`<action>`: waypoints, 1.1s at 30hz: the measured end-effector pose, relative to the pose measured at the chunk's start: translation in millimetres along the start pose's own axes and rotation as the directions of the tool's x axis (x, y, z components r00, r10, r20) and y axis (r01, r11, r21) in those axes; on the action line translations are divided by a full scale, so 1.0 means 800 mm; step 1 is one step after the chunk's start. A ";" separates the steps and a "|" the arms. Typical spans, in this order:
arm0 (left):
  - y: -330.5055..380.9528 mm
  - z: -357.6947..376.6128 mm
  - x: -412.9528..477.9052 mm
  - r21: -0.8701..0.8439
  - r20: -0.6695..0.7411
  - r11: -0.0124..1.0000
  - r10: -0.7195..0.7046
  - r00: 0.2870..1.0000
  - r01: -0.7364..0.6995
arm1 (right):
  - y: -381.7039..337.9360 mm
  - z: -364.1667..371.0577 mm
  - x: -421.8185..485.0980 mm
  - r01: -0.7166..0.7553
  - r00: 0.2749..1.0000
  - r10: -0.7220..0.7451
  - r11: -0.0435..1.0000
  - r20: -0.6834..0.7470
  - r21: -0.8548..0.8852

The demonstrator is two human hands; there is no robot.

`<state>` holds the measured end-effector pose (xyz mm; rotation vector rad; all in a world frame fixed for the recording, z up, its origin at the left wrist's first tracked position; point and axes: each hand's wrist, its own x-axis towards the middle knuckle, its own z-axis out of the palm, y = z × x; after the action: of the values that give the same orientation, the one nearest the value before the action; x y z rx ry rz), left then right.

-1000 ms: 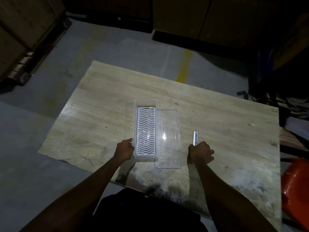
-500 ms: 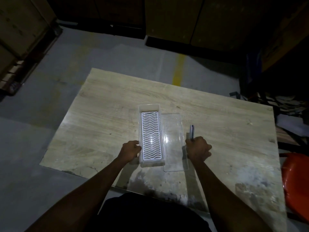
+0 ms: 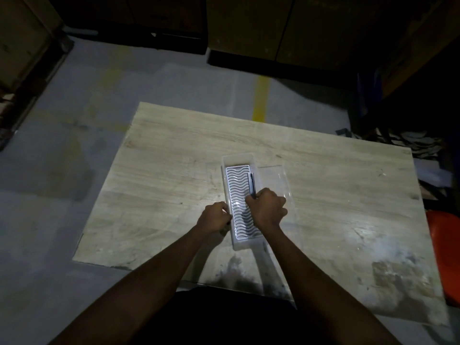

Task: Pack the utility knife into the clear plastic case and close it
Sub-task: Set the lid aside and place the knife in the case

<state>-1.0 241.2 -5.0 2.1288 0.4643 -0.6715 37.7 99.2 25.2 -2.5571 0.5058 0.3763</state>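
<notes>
A clear plastic case (image 3: 236,159) with a white wavy insert lies lengthwise in the middle of the wooden table (image 3: 161,170). Its clear lid (image 3: 276,178) lies flat on the table, right beside the case. My right hand (image 3: 266,207) is shut on the slim dark utility knife (image 3: 252,184), whose far end points away from me over the right side of the insert. My left hand (image 3: 215,216) grips the case's left wall near its front end.
The table stands on a grey concrete floor with a yellow stripe (image 3: 260,100). Wooden crates (image 3: 249,23) line the back. An orange object (image 3: 445,250) sits at the table's right edge, with dark clutter (image 3: 410,143) behind it.
My right hand has carried the knife leftward from the table right of the lid to over the case's insert. My left hand has stayed on the case's left wall.
</notes>
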 end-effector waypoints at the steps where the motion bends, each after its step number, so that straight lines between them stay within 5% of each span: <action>1: -0.001 0.001 0.000 0.000 0.005 1.000 0.008 1.000 -0.008 | 0.000 0.009 -0.003 -0.001 1.000 0.001 0.999 0.004 -0.041; 10: -0.005 0.003 0.004 0.053 0.039 0.997 0.047 0.998 -0.049 | 0.000 0.059 -0.015 0.097 0.995 -0.094 0.931 0.026 -0.352; 33: -0.006 0.011 -0.001 0.000 0.011 1.000 0.004 1.000 -0.004 | 0.026 0.080 -0.002 0.136 0.991 -0.125 0.862 0.055 -0.489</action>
<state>-6.6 236.7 -12.1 2.1247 0.4544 -0.6801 16.8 116.4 -36.5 -3.0550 0.2429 0.5413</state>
